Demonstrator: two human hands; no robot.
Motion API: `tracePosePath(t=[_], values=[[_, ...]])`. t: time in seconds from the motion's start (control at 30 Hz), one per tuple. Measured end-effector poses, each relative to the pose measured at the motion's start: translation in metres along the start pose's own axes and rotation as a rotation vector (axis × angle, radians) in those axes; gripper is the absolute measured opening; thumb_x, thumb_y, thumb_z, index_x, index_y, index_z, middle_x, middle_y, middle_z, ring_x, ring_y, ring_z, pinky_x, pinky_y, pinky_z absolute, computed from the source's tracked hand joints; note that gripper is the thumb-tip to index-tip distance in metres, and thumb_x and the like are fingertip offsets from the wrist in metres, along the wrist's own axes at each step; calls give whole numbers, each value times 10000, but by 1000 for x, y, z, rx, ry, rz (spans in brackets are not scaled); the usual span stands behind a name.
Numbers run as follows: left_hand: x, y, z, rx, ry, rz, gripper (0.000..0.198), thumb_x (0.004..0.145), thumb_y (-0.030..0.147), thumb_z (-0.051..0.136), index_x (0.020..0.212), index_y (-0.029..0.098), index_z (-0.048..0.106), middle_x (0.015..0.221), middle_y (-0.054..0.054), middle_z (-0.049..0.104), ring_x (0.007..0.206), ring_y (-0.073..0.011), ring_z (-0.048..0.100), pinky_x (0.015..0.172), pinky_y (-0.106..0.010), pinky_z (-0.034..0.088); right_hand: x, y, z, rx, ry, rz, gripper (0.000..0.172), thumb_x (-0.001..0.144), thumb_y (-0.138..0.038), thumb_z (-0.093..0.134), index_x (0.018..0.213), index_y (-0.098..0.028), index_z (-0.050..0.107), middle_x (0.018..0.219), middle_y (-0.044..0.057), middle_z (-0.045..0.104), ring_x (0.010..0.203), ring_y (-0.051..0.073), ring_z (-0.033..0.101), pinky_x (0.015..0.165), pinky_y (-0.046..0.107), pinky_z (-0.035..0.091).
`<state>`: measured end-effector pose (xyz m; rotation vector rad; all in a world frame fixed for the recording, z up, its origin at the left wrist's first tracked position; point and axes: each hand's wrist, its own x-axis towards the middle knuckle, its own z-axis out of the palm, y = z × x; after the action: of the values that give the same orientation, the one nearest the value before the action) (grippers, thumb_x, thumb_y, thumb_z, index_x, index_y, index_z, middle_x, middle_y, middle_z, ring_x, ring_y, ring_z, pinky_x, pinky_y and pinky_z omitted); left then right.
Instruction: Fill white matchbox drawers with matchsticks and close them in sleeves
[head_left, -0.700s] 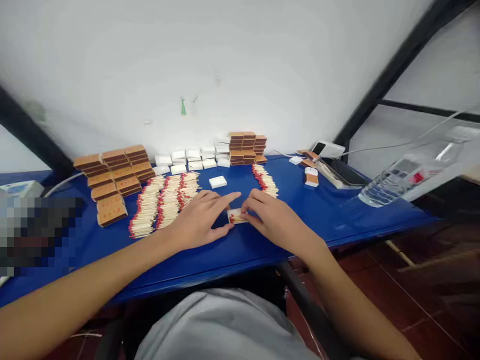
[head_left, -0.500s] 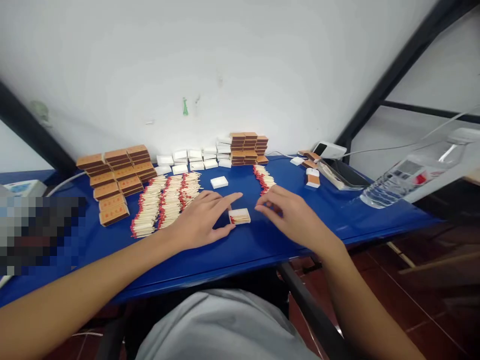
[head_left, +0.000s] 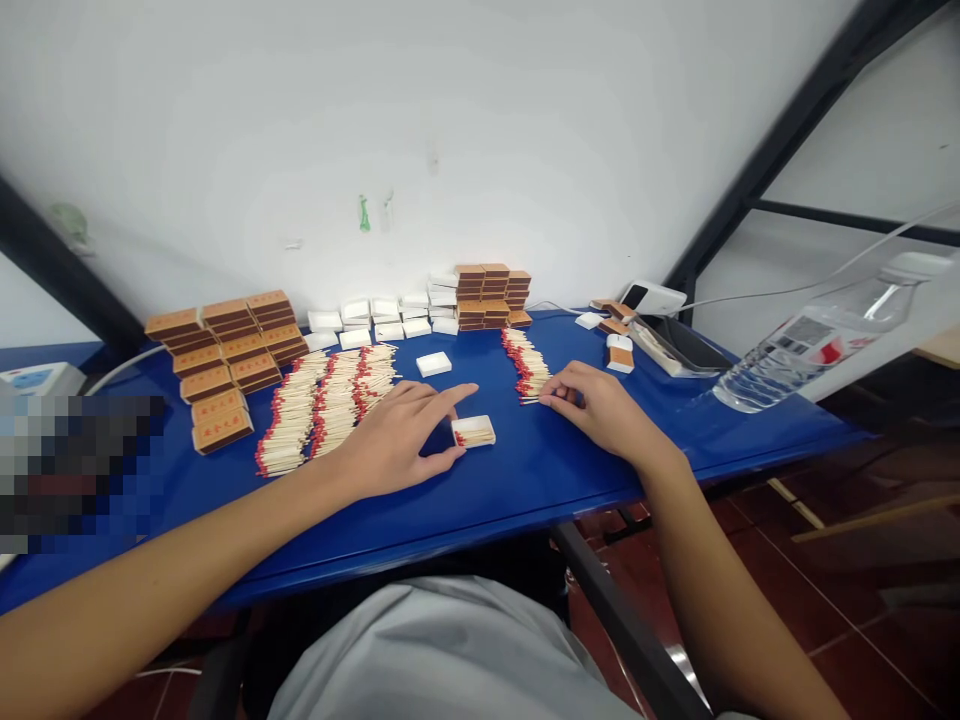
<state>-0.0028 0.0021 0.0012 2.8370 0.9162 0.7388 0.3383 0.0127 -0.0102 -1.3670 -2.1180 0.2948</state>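
Observation:
A small white matchbox tray point(head_left: 487, 424) with a layer of red-tipped matches point(head_left: 474, 438) in it lies on the blue table. My left hand point(head_left: 405, 435) rests at its left end, thumb and a finger against the tray and the index finger stretched out above. To the right, my right hand point(head_left: 592, 405) has thumb and fingertips pinched together at the near end of a narrow row of matches point(head_left: 528, 365); a match end seems to be between them, though the fingers partly hide it.
Wide rows of matches point(head_left: 334, 405) lie left of my left hand. Stacked brown matchboxes point(head_left: 232, 360) stand behind them. White trays point(head_left: 386, 330) and more matchboxes point(head_left: 491, 295) line the wall; one tray point(head_left: 433, 364) lies apart. A water bottle point(head_left: 795, 350) stands at right.
My right hand has moved from beside the tray, right and slightly away from me, to the near end of the narrow match row. My left hand stays at the tray.

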Motion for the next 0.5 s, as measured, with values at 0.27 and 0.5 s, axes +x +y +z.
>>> tracePosePath(t=[0.27,0.5], values=[[1,0,1,-2,12,9,668,1021,365,700,1614,269,409,1195,-43,757,1152,-279,675,1071,-468,511,4,-2,-2,-3,-53,5,168,1029,-341,615,951,-228,712,942,62,622,799,221,616,757,367,495],[2,1,1,1,4,6,657,1020,362,699,1605,262,417,1184,-40,759,1128,-275,675,1047,-461,513,2,-15,-1,-60,-69,-25,150,1054,-257,563,943,-222,658,963,61,625,803,213,612,752,347,484]])
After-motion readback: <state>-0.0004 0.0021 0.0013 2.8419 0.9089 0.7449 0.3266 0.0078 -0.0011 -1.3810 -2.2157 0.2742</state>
